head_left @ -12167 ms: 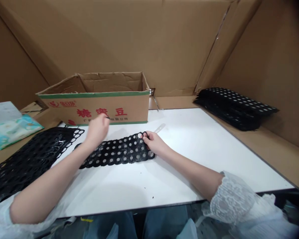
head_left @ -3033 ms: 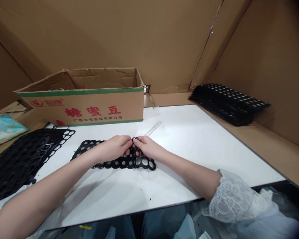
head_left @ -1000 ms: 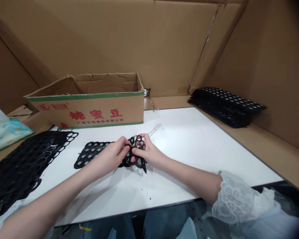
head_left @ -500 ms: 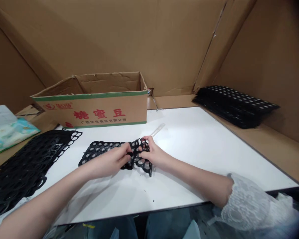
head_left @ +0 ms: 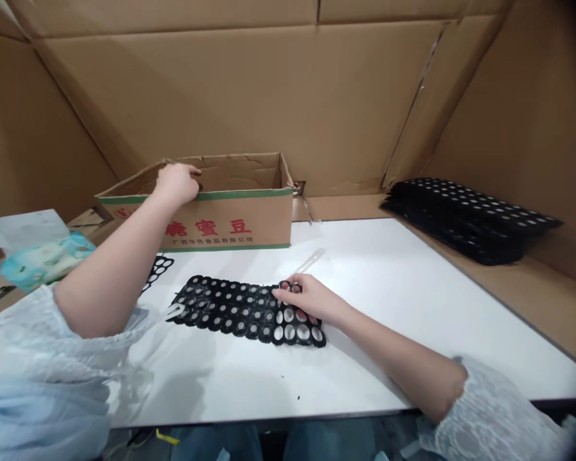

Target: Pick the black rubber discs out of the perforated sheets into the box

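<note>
A black sheet with rows of round cells lies flat on the white table. Grey discs fill most of its cells, while those at its right end are open holes with white showing through. My right hand grips that right end, thumb on top and fingers partly beneath. Over the front rim of the cardboard box reaches my left hand. Its visible fingers are apart with nothing seen between them; the lower fingertips are hidden inside. A translucent plastic stick lies just behind my right hand.
Stacked black dotted sheets rest at the right by the cardboard wall. More black holed sheet shows behind my left arm. At far left sits a blue-green tissue pack. A small white forked piece touches the sheet's left end.
My left hand has left the black sheet and moved up and left to the box. The sheet's right end, crumpled before, now lies flatter under my right hand. The view has shifted slightly.
</note>
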Demonstrator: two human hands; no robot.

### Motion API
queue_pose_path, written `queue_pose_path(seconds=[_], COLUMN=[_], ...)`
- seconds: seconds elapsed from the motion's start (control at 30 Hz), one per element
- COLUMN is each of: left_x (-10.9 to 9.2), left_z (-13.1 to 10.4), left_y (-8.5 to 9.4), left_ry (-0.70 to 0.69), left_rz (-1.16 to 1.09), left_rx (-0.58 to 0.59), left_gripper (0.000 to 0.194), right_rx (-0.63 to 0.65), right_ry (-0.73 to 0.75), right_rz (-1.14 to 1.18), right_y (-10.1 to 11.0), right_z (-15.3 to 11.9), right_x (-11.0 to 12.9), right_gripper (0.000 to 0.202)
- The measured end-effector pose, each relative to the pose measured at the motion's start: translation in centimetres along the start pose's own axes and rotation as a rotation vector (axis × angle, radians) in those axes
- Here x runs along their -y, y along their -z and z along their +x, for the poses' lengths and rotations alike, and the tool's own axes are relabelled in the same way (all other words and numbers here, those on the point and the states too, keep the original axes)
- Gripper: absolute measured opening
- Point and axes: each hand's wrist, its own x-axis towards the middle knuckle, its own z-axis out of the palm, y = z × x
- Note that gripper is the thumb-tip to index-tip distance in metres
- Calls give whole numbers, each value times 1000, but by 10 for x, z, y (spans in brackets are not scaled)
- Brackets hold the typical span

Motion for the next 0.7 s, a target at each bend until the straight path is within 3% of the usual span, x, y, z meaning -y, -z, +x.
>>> queue_pose_path(seconds=[0.07,0.13,0.17,0.3,0.4,0.53,0.7], left_x=[-5,-18,-27,-66,-79,-80,-69], left_z=[-8,-33,-49,-122,-157,-168,-153], left_y=[0,2,3,-6,-22,-35,-31], left_ry=[-16,-114,-174,-280,-390,-434,-473], left_rz=[31,33,20,8,-30,-118,-336], left_rx=[-12,-90,-62,385,660,744,872], left_gripper=[53,48,45,44,44,37,31], right_rx=[-71,-107,-112,-93,-47,-21,38], right_ry=[83,144,144,187,291,356,294], right_rz=[-68,-91,-88,-46,-31,-46,4], right_y=[-1,-2,-3,-5,-6,-7,-9], right_z=[4,8,8,6,5,2,1], right_x=[-5,-8,-9,-6,-3,-1,-3], right_gripper=[23,18,18,25,21,17,18])
